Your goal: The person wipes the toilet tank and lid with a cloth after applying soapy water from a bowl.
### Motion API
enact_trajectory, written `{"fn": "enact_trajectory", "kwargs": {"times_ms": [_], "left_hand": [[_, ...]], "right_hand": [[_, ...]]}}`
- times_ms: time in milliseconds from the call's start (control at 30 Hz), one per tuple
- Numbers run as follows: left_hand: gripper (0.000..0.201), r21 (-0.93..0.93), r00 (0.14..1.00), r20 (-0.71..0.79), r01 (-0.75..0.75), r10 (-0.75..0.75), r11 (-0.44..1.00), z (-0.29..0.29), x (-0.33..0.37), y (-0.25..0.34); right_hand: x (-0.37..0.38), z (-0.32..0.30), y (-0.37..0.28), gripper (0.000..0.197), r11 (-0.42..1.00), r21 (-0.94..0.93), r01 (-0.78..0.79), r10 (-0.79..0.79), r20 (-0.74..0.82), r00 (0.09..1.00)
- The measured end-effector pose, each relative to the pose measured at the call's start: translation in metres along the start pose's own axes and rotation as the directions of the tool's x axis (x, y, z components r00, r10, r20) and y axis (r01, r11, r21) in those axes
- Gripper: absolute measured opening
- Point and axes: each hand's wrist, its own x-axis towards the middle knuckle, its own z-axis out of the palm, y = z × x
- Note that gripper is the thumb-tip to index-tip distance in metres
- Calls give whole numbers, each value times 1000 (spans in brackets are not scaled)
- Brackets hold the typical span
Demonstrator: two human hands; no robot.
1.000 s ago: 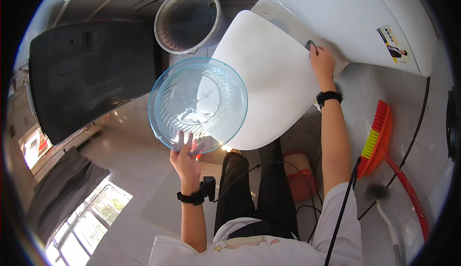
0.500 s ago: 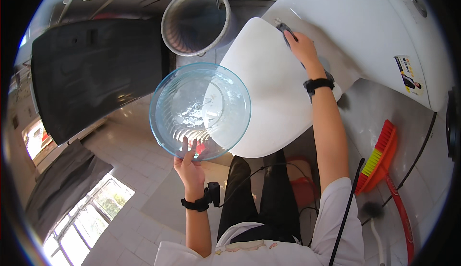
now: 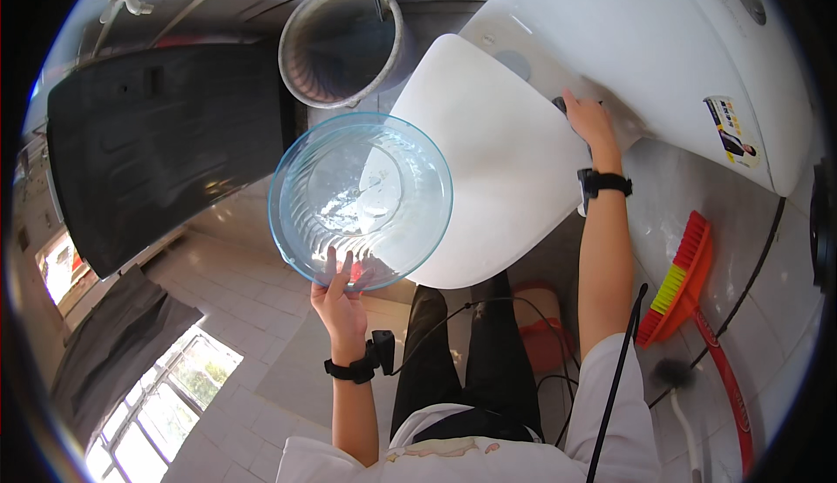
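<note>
My left hand (image 3: 338,309) grips the near rim of a clear, blue-tinted plastic basin (image 3: 292,248) with water in it; the fingers reach over the rim. The basin is over the left part of a closed white toilet lid (image 3: 479,160). Behind the lid's hinge side, my right hand (image 3: 593,125) presses a small dark grey cloth (image 3: 561,104) onto the white ledge before the toilet tank (image 3: 645,47). Most of the cloth is hidden under the fingers, and its exact kind is hard to make out. Both wrists wear black bands.
A grey bucket (image 3: 292,51) with a dark hose in it stands beyond the basin. At left is a large dark panel (image 3: 166,152). On the right are a red-and-yellow bristled broom (image 3: 676,287) and a toilet brush (image 3: 674,373). A cable hangs across my legs.
My right hand has slid with the cloth to the right and nearer me along the ledge behind the lid. My left hand and the basin stay nearly in place.
</note>
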Motion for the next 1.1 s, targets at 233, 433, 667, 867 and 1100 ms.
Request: {"fn": "enact_trajectory", "kwargs": {"times_ms": [233, 433, 667, 867, 1100], "left_hand": [[36, -14, 1000, 13, 22, -22, 1000, 2, 5, -6], [26, -132, 988, 49, 153, -148, 979, 20, -8, -26], [11, -155, 925, 184, 361, -332, 919, 34, -15, -69], [20, -171, 895, 232, 424, -381, 890, 27, -3, -95], [17, -43, 883, 199, 442, -426, 896, 16, 14, -101]], "right_hand": [[61, 25, -42, 62, 972, 195, 132, -134, -3, 991], [10, 25, -23, 50, 985, 159, 66, -38, -175, 984], [-14, 46, 3, 27, 939, -50, 340, -319, -493, 810], [-38, 71, -1, 36, 840, -283, 462, -524, -640, 562], [-86, 99, -30, 44, 792, -268, 549, -611, -354, 709]]}}
